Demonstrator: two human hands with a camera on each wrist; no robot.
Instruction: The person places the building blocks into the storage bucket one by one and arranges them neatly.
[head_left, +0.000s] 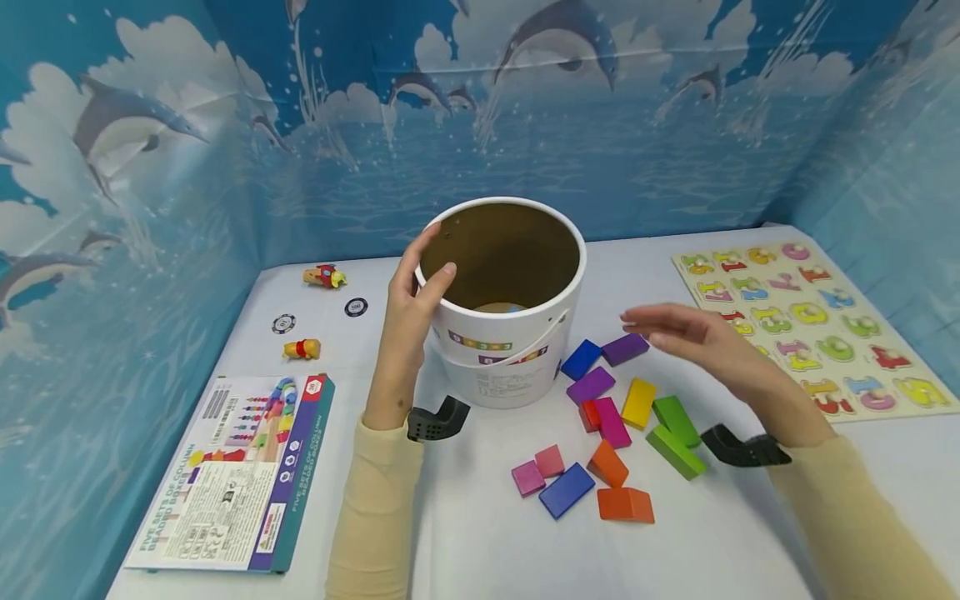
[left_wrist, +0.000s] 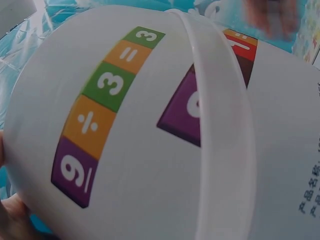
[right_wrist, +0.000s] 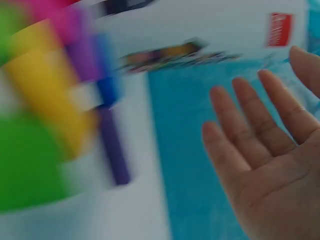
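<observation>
A white bucket [head_left: 498,385] with a white handle and printed number strips stands upright near the back of the table. My left hand [head_left: 411,312] holds its left rim, the thumb lying over the edge. Inside, the bucket shows a brown wall; only part of its bottom is visible. My right hand [head_left: 693,337] hovers right of the bucket, holding nothing, its fingers straight and spread in the right wrist view. Nearest to its fingertips lies a purple block [head_left: 625,350], beside a blue block [head_left: 581,360]. Several more coloured blocks, among them a yellow block [head_left: 639,403], lie scattered in front.
A number puzzle board [head_left: 918,354] lies at the right. On the left are a boxed bead toy [head_left: 225,475], a bear figure [head_left: 302,349], a rocket-like figure [head_left: 325,277] and two poker chips. A dolphin-print curtain [head_left: 487,158] hangs behind the table.
</observation>
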